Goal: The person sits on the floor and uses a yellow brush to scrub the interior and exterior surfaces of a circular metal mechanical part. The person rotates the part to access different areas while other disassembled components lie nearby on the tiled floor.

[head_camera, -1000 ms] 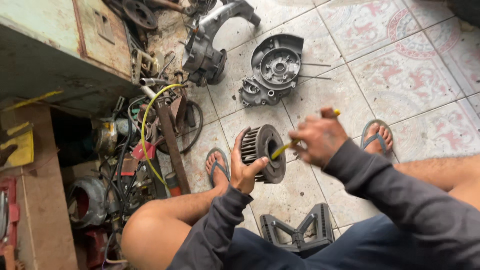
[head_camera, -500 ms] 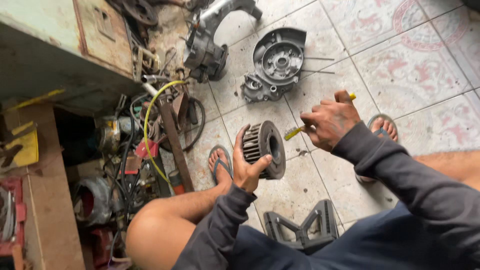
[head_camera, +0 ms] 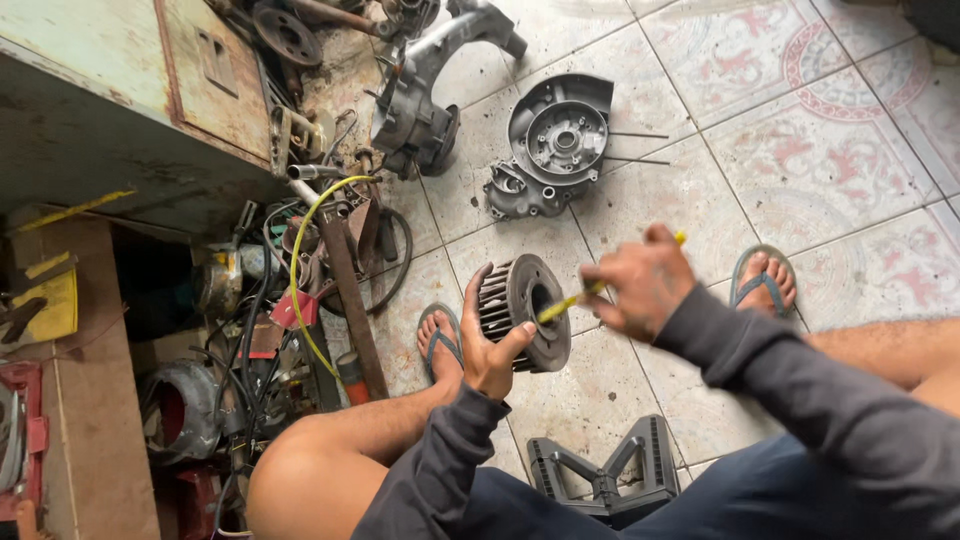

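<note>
My left hand [head_camera: 490,345] grips a round finned metal wheel [head_camera: 522,310], a dark fan-like engine part, held upright above the tiled floor between my feet. My right hand [head_camera: 640,285] is closed around a yellow-handled tool [head_camera: 565,303] whose tip points into the wheel's centre hole. Both arms wear dark grey sleeves. My bare knees and blue shorts fill the lower frame.
A grey engine cover [head_camera: 555,145] and a larger engine casing [head_camera: 425,95] lie on the tiles ahead. A heap of parts, cables and a yellow hose [head_camera: 300,270] sits at left beside a worn green cabinet [head_camera: 120,90]. A black plastic stand [head_camera: 605,470] lies under my legs.
My right hand has shifted slightly with the yellow tool, its tip staying at the wheel's centre. The left hand keeps holding the wheel in much the same place.
</note>
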